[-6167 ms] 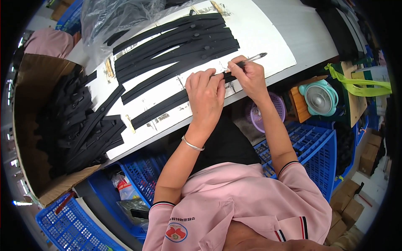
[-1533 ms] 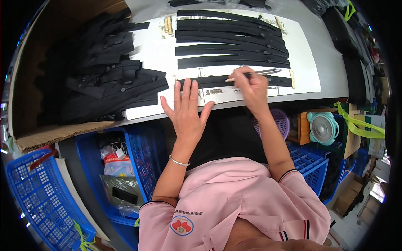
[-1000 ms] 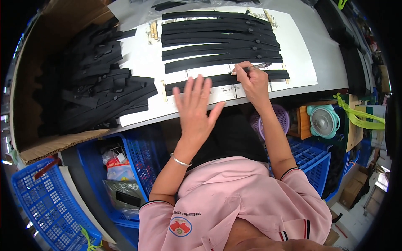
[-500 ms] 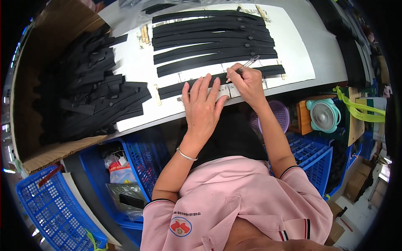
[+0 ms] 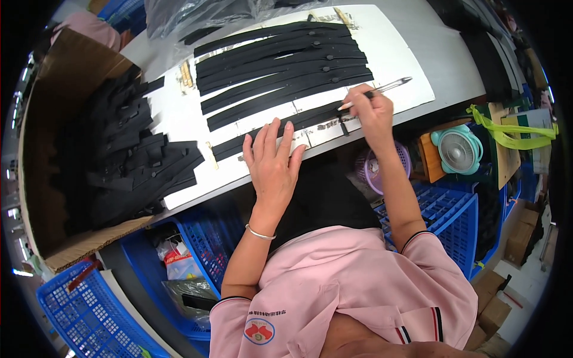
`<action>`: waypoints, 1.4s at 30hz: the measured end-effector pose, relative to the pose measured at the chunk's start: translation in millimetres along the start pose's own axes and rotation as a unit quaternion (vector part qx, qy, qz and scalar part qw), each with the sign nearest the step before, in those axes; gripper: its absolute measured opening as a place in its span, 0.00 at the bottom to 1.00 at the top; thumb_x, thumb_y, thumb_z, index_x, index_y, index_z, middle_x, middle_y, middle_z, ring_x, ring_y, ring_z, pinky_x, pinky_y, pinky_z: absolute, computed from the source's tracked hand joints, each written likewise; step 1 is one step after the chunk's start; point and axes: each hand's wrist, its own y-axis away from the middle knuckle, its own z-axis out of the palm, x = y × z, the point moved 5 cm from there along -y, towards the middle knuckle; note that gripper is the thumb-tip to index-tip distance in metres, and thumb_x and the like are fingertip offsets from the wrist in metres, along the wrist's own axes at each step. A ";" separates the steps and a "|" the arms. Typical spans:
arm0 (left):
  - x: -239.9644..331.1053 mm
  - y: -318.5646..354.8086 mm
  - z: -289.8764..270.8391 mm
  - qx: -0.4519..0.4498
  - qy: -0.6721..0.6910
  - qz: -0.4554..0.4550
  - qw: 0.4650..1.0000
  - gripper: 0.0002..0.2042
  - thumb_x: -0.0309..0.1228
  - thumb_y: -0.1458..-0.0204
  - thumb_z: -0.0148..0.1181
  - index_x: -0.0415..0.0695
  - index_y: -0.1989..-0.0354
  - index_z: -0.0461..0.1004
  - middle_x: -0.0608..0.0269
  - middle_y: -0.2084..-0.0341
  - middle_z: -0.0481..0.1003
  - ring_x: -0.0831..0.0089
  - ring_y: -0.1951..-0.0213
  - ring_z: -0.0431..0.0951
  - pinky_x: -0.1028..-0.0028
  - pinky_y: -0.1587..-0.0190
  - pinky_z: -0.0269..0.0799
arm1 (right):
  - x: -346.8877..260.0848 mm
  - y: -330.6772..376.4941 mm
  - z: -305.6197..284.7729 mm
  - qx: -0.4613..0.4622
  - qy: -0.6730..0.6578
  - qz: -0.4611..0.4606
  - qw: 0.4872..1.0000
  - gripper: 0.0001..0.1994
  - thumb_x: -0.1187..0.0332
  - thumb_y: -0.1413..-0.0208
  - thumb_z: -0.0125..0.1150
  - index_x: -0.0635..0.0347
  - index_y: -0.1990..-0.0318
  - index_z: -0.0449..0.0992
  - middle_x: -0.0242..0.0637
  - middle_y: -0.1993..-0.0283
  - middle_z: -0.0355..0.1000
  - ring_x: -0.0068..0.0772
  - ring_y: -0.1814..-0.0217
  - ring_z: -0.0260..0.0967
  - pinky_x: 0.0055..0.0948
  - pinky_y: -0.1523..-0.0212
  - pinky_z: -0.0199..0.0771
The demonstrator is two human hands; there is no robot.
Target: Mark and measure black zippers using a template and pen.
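My left hand (image 5: 271, 161) lies with fingers spread on the front black fabric strip (image 5: 316, 114), pressing it against a marked white board (image 5: 403, 56). In my right hand (image 5: 371, 113) is a white-tipped marking pencil (image 5: 344, 107), its tip at the right part of that strip. A slender metal tool with two thin arms (image 5: 391, 86) sticks out of the same hand to the upper right; its exact kind is unclear. Behind, several black strips (image 5: 280, 65) lie side by side across the board, some with small dark round spots near their right ends.
A cardboard box (image 5: 45, 107) at the left holds a heap of black strips (image 5: 131, 146) that spills onto the board. Clear plastic bags (image 5: 197, 18) lie at the back. Blue crates (image 5: 441, 209), a purple basket (image 5: 403, 164) and a small turquoise fan (image 5: 456, 149) are below the table edge.
My right hand has moved rightward along the front strip with the pencil. My left hand stays flat on the strip. The whole view has shifted and turned slightly.
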 end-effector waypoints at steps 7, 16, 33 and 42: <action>3.4 -2.6 0.3 -0.014 -0.005 -0.009 1.000 0.22 0.36 0.44 0.69 0.49 0.41 0.78 0.58 0.38 0.71 0.59 0.36 0.68 0.53 0.30 0.53 | 19.6 -13.3 -41.0 0.025 0.085 0.027 0.996 0.10 0.67 0.33 0.58 0.62 0.65 0.81 0.25 0.75 0.71 0.10 0.75 0.58 0.16 0.74 0.56; 45.6 -49.2 21.5 0.039 0.144 0.017 0.989 0.12 0.29 0.44 0.67 0.41 0.52 0.82 0.57 0.49 0.79 0.57 0.45 0.76 0.56 0.34 0.61 | 22.0 -15.8 -37.2 0.024 0.104 -0.014 0.994 0.10 0.69 0.35 0.61 0.68 0.65 0.81 0.31 0.75 0.76 0.13 0.75 0.66 0.19 0.74 0.65; 72.5 -76.9 62.6 0.043 0.189 0.024 0.981 0.07 0.23 0.54 0.70 0.39 0.65 0.83 0.63 0.61 0.78 0.61 0.54 0.74 0.63 0.47 0.65 | 28.2 -10.3 -39.7 0.020 0.078 -0.071 0.994 0.10 0.70 0.38 0.63 0.69 0.69 0.79 0.33 0.79 0.72 0.16 0.79 0.61 0.25 0.78 0.61; 65.1 -75.2 63.0 0.056 0.180 0.031 0.982 0.08 0.24 0.53 0.71 0.42 0.63 0.84 0.64 0.59 0.79 0.63 0.54 0.75 0.65 0.48 0.65 | 24.6 -10.8 -33.1 -0.021 0.113 -0.088 0.989 0.09 0.72 0.40 0.61 0.69 0.71 0.77 0.36 0.79 0.72 0.24 0.80 0.65 0.26 0.77 0.64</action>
